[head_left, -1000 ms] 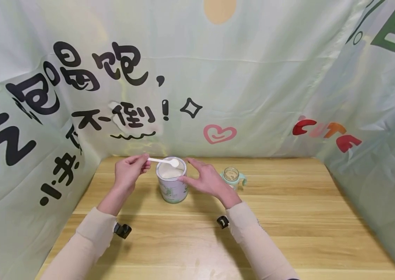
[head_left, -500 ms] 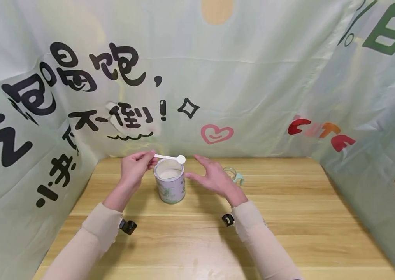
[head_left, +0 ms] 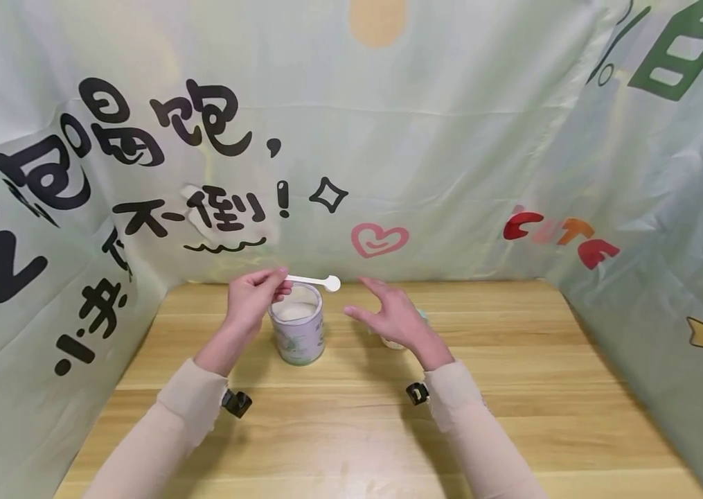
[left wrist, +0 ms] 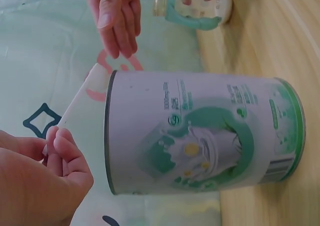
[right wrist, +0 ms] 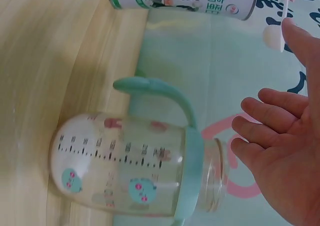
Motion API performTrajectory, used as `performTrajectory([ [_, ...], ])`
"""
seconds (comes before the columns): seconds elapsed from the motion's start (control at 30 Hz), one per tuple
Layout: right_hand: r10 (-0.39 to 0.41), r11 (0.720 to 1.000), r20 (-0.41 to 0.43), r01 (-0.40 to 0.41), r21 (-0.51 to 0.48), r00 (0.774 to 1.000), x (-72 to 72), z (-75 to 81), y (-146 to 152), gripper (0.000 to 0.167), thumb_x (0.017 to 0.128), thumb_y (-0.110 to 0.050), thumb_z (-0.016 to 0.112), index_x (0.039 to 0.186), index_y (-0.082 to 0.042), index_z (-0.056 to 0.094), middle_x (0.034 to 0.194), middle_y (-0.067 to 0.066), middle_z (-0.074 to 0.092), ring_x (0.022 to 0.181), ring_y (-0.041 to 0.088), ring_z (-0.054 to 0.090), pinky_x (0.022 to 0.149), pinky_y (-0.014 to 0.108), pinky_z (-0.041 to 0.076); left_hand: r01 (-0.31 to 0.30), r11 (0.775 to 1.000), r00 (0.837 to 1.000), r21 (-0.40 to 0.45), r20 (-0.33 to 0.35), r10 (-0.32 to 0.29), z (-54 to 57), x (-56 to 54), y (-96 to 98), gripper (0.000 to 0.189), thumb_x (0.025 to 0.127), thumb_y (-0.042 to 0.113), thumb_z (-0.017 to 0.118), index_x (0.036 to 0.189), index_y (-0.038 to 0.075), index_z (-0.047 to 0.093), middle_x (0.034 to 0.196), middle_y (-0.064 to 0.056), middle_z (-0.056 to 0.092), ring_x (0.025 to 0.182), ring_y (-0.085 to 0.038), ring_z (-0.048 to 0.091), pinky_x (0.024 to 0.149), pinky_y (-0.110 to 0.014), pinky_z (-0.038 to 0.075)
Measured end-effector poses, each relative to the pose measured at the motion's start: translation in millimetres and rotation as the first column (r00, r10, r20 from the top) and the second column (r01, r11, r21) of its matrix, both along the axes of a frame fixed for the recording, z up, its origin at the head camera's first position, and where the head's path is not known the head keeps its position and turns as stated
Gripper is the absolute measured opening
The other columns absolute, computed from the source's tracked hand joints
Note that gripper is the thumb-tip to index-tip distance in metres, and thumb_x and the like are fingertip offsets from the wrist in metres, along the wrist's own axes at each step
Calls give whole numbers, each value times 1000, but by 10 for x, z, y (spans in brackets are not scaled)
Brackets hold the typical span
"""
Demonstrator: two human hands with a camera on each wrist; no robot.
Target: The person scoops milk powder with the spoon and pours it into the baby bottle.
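Note:
My left hand point(head_left: 253, 299) pinches the handle end of a white measuring scoop point(head_left: 331, 283) between thumb and fingers. The scoop is level, its bowl just past the right side of an open milk powder can's point(head_left: 298, 341) rim and higher than it. Pale powder point(head_left: 296, 311) shows inside the can. My right hand point(head_left: 396, 317), fingers spread and holding nothing, hovers to the right of the scoop. Beneath it stands a clear baby bottle point(right wrist: 125, 161) with a mint collar and handles, its neck uncapped; in the head view the right hand mostly covers it.
The wooden table point(head_left: 513, 388) ends at the back against a printed fabric curtain point(head_left: 451, 173), which also rises on both sides. Black wrist cameras point(head_left: 237, 403) hang near the sleeve cuffs.
The scoop has risen from over the can's opening and moved right with my left hand. My right hand has left the can's rim and shifted right, over the bottle. The view has turned slightly.

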State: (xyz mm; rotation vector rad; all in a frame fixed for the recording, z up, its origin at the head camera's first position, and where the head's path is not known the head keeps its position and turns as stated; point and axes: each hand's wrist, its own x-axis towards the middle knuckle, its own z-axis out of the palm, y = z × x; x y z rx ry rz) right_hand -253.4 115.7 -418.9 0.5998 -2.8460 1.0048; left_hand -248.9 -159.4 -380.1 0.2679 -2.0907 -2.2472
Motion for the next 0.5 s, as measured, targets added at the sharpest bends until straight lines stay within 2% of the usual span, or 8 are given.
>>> performTrajectory([
  [0.13, -10, 1000, -2, 10, -1, 1000, 7, -11, 64, 85, 95, -61, 69, 160, -10, 45, 162, 13, 50, 150, 35, 48, 124, 52, 39, 15, 1000, 1000, -4, 13, -15, -8, -17, 50, 37, 101, 18, 74, 128, -7, 69, 80, 5, 78, 73, -7, 73, 77, -22, 63],
  [0.23, -21, 1000, -2, 21, -1, 1000, 18, -14, 103, 85, 96, -61, 69, 160, -11, 45, 162, 14, 50, 118, 38, 69, 123, 53, 40, 21, 1000, 1000, 1, 14, -21, -20, -27, 86, 39, 100, 19, 74, 128, -8, 69, 80, 4, 78, 73, -7, 73, 81, -26, 64],
  [0.3, -30, 1000, -8, 30, 1, 1000, 25, -16, 128, 83, 96, -60, 69, 159, -12, 46, 162, 14, 50, 114, 39, 70, 122, 52, 41, 25, 1000, 1000, 4, 13, -25, -23, -28, 115, 40, 100, 19, 74, 129, -8, 69, 79, 4, 78, 73, -8, 74, 81, -27, 64],
  [0.37, -36, 999, -7, 36, -1, 999, 31, -19, 156, 82, 96, -60, 69, 159, -13, 47, 162, 14, 50, 116, 38, 70, 122, 52, 41, 27, 1000, 1000, 4, 9, -27, -25, -27, 149, 40, 100, 20, 75, 128, -8, 69, 78, 5, 78, 73, -8, 74, 80, -27, 64],
  [0.43, -42, 999, -15, 42, -1, 999, 35, -23, 189, 81, 96, -60, 70, 159, -13, 48, 161, 14, 51, 139, 37, 59, 122, 52, 42, 33, 999, 999, -1, 2, -33, -27, -26, 190, 40, 100, 20, 75, 127, -9, 70, 77, 5, 77, 72, -8, 74, 79, -26, 64],
  [0.47, -45, 999, -19, 45, -2, 999, 37, -25, 208, 81, 96, -59, 70, 158, -13, 48, 160, 14, 51, 147, 36, 51, 121, 53, 42, 38, 999, 999, -4, -1, -38, -27, -27, 212, 39, 100, 19, 75, 126, -9, 70, 77, 5, 77, 72, -8, 74, 78, -26, 64],
  [0.5, -45, 999, -22, 45, -5, 999, 39, -27, 226, 80, 96, -59, 70, 158, -13, 48, 160, 15, 51, 148, 36, 50, 121, 53, 42, 44, 999, 999, -7, -5, -44, -29, -27, 234, 39, 100, 19, 75, 126, -9, 70, 76, 5, 77, 72, -8, 74, 78, -26, 64],
])
